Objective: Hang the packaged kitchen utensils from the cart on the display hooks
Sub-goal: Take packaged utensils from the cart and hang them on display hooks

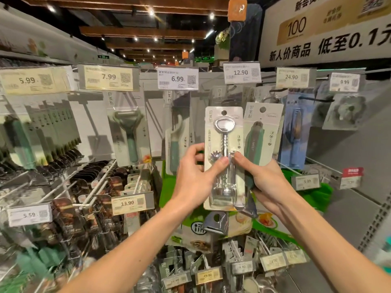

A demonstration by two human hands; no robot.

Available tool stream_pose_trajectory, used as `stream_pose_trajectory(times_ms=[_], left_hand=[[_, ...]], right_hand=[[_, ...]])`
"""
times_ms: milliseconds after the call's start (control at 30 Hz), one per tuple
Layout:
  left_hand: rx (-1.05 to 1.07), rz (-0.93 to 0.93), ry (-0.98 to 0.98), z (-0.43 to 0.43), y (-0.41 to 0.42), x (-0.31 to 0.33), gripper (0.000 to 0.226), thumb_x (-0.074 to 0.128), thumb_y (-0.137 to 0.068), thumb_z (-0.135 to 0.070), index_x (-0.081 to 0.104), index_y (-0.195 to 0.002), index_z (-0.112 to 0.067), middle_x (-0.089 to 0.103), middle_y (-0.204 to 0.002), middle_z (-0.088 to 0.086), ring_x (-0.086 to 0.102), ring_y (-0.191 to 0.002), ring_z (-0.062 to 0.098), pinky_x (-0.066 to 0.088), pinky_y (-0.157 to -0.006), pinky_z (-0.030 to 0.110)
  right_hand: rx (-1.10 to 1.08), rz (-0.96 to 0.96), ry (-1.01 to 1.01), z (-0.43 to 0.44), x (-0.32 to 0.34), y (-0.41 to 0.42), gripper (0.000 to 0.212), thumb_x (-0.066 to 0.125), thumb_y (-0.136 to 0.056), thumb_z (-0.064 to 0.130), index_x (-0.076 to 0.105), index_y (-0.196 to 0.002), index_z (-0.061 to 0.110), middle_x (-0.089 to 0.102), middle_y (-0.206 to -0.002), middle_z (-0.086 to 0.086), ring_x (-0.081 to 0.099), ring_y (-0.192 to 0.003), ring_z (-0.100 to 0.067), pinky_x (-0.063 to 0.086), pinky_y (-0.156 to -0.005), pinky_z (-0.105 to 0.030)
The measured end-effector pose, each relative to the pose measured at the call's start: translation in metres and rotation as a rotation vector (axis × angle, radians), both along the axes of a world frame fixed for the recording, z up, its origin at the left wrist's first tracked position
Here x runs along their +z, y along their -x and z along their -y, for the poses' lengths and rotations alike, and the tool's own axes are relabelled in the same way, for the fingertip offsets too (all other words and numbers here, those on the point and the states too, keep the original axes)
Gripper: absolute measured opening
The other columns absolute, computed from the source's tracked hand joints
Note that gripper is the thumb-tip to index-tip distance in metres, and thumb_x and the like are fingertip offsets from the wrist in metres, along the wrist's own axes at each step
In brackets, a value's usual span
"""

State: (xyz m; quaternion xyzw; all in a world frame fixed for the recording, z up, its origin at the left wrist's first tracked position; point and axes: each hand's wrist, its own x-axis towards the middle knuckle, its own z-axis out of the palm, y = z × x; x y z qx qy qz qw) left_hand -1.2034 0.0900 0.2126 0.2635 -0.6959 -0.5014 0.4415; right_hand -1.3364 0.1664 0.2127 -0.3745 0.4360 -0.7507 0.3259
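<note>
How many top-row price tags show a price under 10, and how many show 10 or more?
Under 10: 4 (5.99, 7.99, 6.99, 9.99)
10 or more: 2 (12.90, 24.90)
Total: 6

This is looking like a supermarket's kitchenware aisle: printed price tags [177, 78] with barcodes are hanging in a row, packaged utensils [129, 132] are dangling from display hooks [101, 181] across the back wall, a promotional banner [325, 39] in Chinese is stretching overhead, and spotlights [151, 12] are shining from the dark ceiling down the aisle.
</note>
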Motion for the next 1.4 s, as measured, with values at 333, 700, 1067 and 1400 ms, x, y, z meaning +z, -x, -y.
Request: stream_pose_trajectory(times_ms=[333, 700, 1067, 1400], left_hand=[[-0.34, -0.146, -0.392, 0.015, 0.005, -0.003, 0.036, 0.065, -0.089, -0.004, 0.048, -0.118, -0.017, 0.075, -0.105, 0.015, 0.074, -0.094, 0.021, 0.06, -0.07, 0.03], [-0.197, -0.022, -0.244, 0.001, 0.041, -0.012, 0.057, 0.074, -0.083, -0.037, 0.047, -0.129, -0.019, 0.077, -0.101, 0.003, 0.074, -0.097, 0.022, 0.054, -0.094, 0.051], [0.109, -0.031, 0.12, -0.005, 0.07, 0.019, 0.038, 0.072, -0.088, -0.03, 0.044, -0.113, -0.038, 0.077, -0.098, -0.006, 0.074, -0.085, 0.009, 0.057, -0.087, 0.045], [0.072, 0.097, 0.227, -0.018, 0.107, 0.024, 0.043, 0.073, -0.089, -0.024, 0.04, -0.114, -0.037, 0.073, -0.103, -0.006, 0.073, -0.078, 0.003, 0.06, -0.074, 0.032]], right_hand=[[-0.205, 0.046, -0.097, -0.018, -0.003, 0.02, 0.022, 0.068, -0.087, 0.004, 0.068, -0.106, 0.013, 0.078, -0.093, -0.002, 0.075, -0.083, -0.015, 0.061, -0.069, -0.028], [-0.182, -0.065, -0.139, -0.035, -0.001, 0.061, 0.034, 0.072, -0.084, 0.009, 0.067, -0.117, 0.009, 0.076, -0.106, -0.007, 0.073, -0.098, -0.022, 0.057, -0.089, -0.039], [-0.183, -0.234, -0.075, -0.042, 0.013, 0.109, 0.025, 0.076, -0.082, 0.013, 0.07, -0.105, 0.019, 0.078, -0.098, 0.001, 0.074, -0.09, -0.016, 0.056, -0.081, -0.034], [-0.252, -0.267, -0.063, -0.058, 0.017, 0.149, 0.023, 0.078, -0.079, 0.016, 0.071, -0.101, 0.018, 0.078, -0.097, 0.003, 0.074, -0.092, -0.017, 0.056, -0.092, -0.043]])
